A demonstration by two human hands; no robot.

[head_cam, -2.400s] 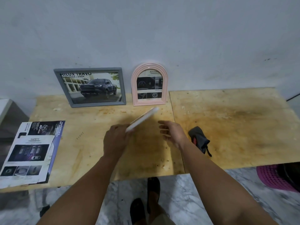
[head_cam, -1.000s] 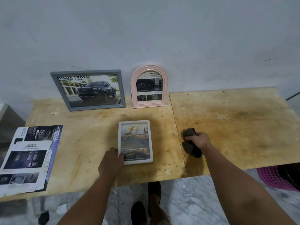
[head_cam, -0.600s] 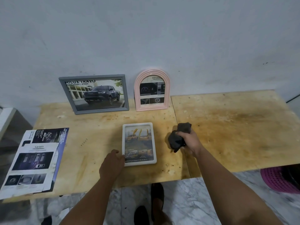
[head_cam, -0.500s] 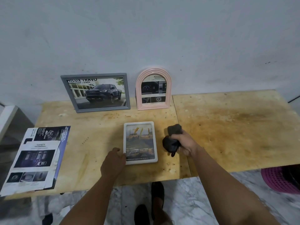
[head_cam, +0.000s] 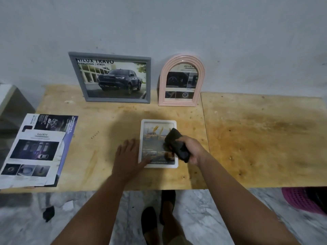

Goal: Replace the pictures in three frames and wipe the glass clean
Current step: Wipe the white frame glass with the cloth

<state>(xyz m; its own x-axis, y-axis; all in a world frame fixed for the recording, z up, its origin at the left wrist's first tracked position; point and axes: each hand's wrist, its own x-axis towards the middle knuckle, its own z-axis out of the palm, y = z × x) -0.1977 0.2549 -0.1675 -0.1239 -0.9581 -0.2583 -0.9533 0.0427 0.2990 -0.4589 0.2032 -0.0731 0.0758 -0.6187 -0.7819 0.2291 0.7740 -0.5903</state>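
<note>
- A white frame is laid flat, glass up, on the wooden table, near the front edge; a picture with yellow shapes is seen behind its glass
- The left hand is spread flat with straight fingers beside the frame's left edge; its thumb is pressed on the lower left corner of the frame; nothing is gripped by it
- A dark cloth is clutched in the right hand, whose fingers are curled round it; the cloth is held over the right part of the glass, though contact cannot be told for certain
- A grey frame with a dark pickup picture is leaned against the wall at the back of the table; a pink arched frame is stood just beside it on the right
- Printed brochure sheets are stacked at the table's left end, well apart from the frames
- A pink basket is partly seen on the floor at the lower right
</note>
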